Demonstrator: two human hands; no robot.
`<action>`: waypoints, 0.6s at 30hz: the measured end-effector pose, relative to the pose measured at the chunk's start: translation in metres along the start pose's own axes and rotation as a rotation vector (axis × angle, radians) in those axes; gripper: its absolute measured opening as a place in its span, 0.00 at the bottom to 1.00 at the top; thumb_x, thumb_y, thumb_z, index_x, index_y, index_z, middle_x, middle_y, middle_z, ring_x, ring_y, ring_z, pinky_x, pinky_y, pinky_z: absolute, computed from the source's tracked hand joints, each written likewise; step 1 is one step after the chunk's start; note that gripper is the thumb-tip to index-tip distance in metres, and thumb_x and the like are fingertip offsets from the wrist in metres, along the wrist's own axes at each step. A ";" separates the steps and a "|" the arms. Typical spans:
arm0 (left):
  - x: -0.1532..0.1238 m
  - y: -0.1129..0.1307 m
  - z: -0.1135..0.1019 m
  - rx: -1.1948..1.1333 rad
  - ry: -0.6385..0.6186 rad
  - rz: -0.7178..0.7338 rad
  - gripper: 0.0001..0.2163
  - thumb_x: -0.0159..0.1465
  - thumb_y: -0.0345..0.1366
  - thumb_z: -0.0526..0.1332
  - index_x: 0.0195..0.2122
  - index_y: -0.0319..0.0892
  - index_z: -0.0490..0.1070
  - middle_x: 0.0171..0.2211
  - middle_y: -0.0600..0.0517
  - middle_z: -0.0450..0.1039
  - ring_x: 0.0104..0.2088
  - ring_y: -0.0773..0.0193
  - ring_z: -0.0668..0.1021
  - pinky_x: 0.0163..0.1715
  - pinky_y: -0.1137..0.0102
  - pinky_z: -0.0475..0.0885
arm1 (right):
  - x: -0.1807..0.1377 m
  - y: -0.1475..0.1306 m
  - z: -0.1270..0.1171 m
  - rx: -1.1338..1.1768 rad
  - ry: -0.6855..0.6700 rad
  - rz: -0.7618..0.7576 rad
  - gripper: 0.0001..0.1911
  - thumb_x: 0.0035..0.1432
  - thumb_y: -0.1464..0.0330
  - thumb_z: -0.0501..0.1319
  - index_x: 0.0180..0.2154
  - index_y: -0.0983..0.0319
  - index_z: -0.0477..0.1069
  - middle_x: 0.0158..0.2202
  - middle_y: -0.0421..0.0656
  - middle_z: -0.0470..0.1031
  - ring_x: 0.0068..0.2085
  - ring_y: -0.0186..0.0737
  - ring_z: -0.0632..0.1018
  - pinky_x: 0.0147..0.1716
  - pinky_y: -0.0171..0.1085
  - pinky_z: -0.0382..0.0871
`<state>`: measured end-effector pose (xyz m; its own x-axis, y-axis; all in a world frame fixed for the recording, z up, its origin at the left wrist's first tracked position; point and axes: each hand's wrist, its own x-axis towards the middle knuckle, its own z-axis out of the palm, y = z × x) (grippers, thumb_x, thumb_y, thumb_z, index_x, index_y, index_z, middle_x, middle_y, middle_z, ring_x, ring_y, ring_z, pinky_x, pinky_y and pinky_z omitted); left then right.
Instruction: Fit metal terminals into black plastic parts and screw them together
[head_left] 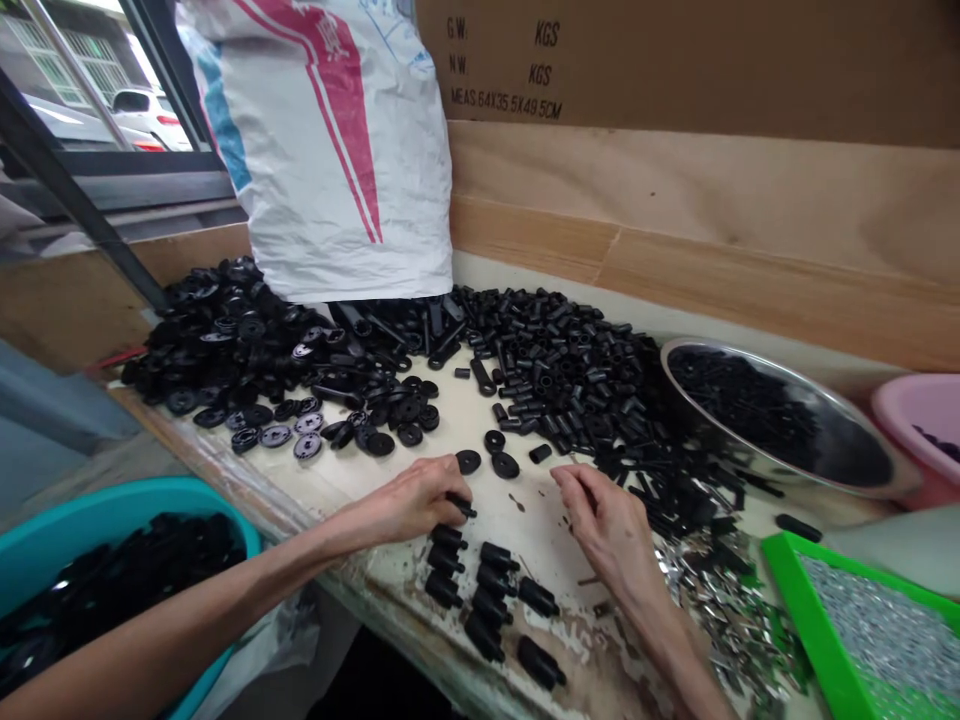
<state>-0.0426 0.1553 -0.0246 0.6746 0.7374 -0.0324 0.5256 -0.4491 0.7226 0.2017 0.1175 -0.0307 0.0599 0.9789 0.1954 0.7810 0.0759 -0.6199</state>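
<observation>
My L hand [409, 503] pinches one short black cylinder [461, 506] btw thumb and fingers, just above the worn white table top [525, 525]. My R hand [609, 525] has fingers loosely bunched; I cannot tell if it holds a small piece. Below them lie more cylinders [495, 578], matt and rubbery-looking, in rough rows near the table's front edge. Risk: round pcs can roll, and I see no lip at this edge, so a knock from my wrist could drop them. Hollow black tubes [562, 370] and flat black discs [274, 435] lie close, so pcs could mix. Thin silver metal clips [720, 610] lie just beside my R hand; their sharp-looking edges could scratch skin.
</observation>
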 end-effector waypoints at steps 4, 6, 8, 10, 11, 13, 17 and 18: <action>-0.003 0.005 -0.005 0.027 -0.049 0.058 0.08 0.64 0.31 0.56 0.34 0.41 0.76 0.33 0.52 0.70 0.35 0.67 0.72 0.36 0.75 0.62 | 0.004 0.006 -0.011 -0.038 0.080 0.045 0.18 0.62 0.57 0.50 0.34 0.60 0.73 0.28 0.42 0.76 0.29 0.40 0.75 0.29 0.34 0.62; -0.001 0.007 -0.008 0.054 -0.064 0.068 0.09 0.65 0.33 0.54 0.35 0.41 0.75 0.33 0.52 0.71 0.34 0.67 0.72 0.36 0.75 0.62 | 0.006 0.009 -0.019 -0.056 0.142 0.078 0.18 0.62 0.57 0.50 0.35 0.60 0.74 0.28 0.43 0.77 0.29 0.40 0.75 0.29 0.34 0.63; 0.007 0.010 -0.011 0.107 -0.039 0.059 0.09 0.65 0.34 0.55 0.36 0.42 0.75 0.33 0.53 0.71 0.34 0.67 0.73 0.36 0.75 0.63 | 0.008 0.013 -0.027 -0.074 0.208 0.116 0.18 0.62 0.57 0.51 0.35 0.60 0.74 0.28 0.43 0.77 0.28 0.40 0.75 0.29 0.34 0.63; 0.020 0.012 -0.014 0.171 0.020 0.041 0.09 0.64 0.35 0.55 0.36 0.43 0.75 0.33 0.53 0.71 0.34 0.66 0.73 0.36 0.74 0.63 | 0.010 0.019 -0.035 -0.098 0.276 0.158 0.18 0.61 0.57 0.51 0.35 0.60 0.74 0.27 0.43 0.77 0.27 0.40 0.75 0.28 0.34 0.62; 0.028 0.014 -0.014 0.198 0.053 0.031 0.09 0.64 0.36 0.55 0.36 0.43 0.75 0.33 0.52 0.71 0.34 0.65 0.73 0.35 0.74 0.63 | 0.011 0.024 -0.038 -0.114 0.310 0.180 0.18 0.62 0.56 0.51 0.35 0.60 0.74 0.27 0.42 0.77 0.27 0.40 0.75 0.27 0.34 0.62; 0.046 0.016 -0.011 0.232 0.105 0.026 0.09 0.64 0.36 0.54 0.37 0.43 0.75 0.34 0.52 0.70 0.35 0.64 0.73 0.35 0.72 0.63 | 0.013 0.033 -0.044 -0.154 0.371 0.222 0.19 0.62 0.56 0.50 0.37 0.60 0.74 0.26 0.43 0.76 0.27 0.41 0.75 0.27 0.35 0.62; 0.080 0.023 0.005 0.258 0.147 0.069 0.08 0.63 0.35 0.55 0.38 0.42 0.73 0.36 0.50 0.67 0.37 0.62 0.72 0.35 0.71 0.64 | 0.015 0.052 -0.044 -0.247 0.336 0.210 0.15 0.62 0.61 0.52 0.37 0.60 0.74 0.30 0.43 0.78 0.29 0.41 0.76 0.28 0.35 0.63; 0.087 0.024 0.011 0.265 0.151 0.080 0.08 0.63 0.35 0.55 0.39 0.42 0.72 0.37 0.50 0.67 0.38 0.61 0.71 0.36 0.71 0.64 | 0.014 0.054 -0.041 -0.274 0.294 0.184 0.12 0.61 0.62 0.53 0.36 0.59 0.74 0.32 0.42 0.78 0.30 0.41 0.77 0.29 0.34 0.63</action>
<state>0.0343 0.2030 -0.0172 0.6447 0.7524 0.1346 0.6044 -0.6097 0.5128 0.2704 0.1280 -0.0304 0.3569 0.8726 0.3333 0.8743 -0.1864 -0.4482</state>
